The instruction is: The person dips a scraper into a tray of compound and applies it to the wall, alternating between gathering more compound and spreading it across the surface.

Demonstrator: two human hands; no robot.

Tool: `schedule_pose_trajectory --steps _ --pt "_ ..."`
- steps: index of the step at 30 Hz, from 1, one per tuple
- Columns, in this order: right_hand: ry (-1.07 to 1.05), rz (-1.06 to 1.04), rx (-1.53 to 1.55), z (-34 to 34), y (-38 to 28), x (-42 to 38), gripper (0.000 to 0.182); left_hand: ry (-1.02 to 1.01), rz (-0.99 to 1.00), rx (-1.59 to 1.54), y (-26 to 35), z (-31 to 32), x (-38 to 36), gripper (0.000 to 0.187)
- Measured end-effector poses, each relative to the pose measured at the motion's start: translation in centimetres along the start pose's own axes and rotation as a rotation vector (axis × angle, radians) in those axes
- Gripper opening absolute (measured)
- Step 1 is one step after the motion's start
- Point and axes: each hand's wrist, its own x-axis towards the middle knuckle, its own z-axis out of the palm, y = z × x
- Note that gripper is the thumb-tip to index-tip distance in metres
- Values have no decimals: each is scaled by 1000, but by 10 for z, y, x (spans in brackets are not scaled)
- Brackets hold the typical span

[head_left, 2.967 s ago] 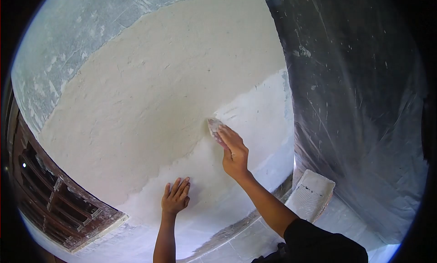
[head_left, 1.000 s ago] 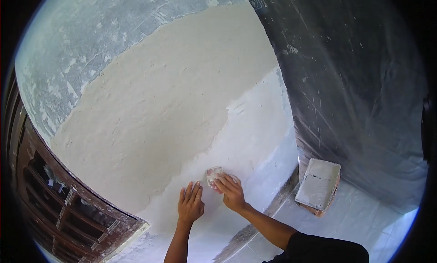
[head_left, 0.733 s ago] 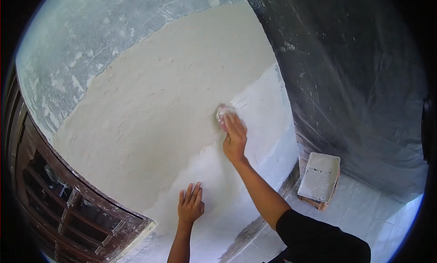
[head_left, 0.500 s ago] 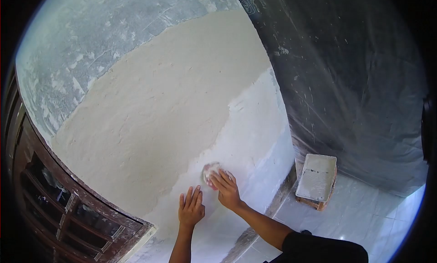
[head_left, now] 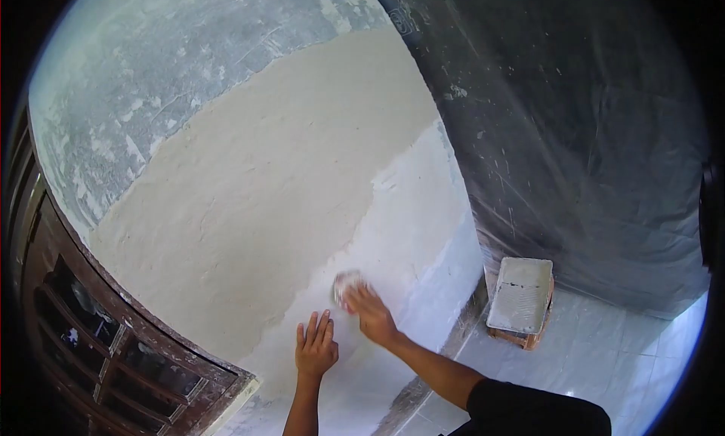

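My right hand [head_left: 372, 317] presses a rounded reddish pad [head_left: 347, 285], smeared with white, against the wall [head_left: 249, 209]. Motion blurs the pad and my fingertips, and my fingers cover its lower right side. Under it runs the edge between a beige coat and a whiter, smoother area at the lower right. To the left and slightly lower, my left hand [head_left: 316, 351] lies flat on the white part, fingers stretched and nothing in it.
A paint tray [head_left: 521, 295] rests on a small wooden stool [head_left: 521, 339] on the tiled floor [head_left: 574, 360]. Dark plastic sheeting [head_left: 566, 149] hangs at the right. A brown wooden frame with panes [head_left: 128, 353] borders the wall at lower left. Patchy grey wall shows above.
My right hand and the pad have shifted slightly left over the wall and are now blurred. My left hand stays in place. The view has moved slightly.
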Motion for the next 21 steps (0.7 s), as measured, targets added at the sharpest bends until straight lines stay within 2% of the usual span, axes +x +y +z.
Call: schedule_pose_trajectory --steps 2,4,9,12,14,17,19,21 --pt "-39 23 -21 -9 -9 -16 48 -15 5 -12 0 0 -2 47" --pt "45 26 43 -21 -5 1 48 -21 -13 -23 0 1 -2 47" --pt "336 62 -38 -37 12 132 56 -8 -14 32 2 -1 -1 46" --pt "260 48 -26 -14 26 134 58 -9 -14 28 2 -3 0 45" --pt "159 47 2 -2 21 90 60 -17 -51 -9 5 -4 1 45" --pt "14 103 -55 -19 12 -5 58 -24 -139 -99 21 -4 3 47" --pt "-100 192 -37 -46 20 -70 56 -20 -208 -162 40 0 1 49" --pt "-261 421 12 -76 44 -137 54 -50 -240 -244 78 8 -4 49"
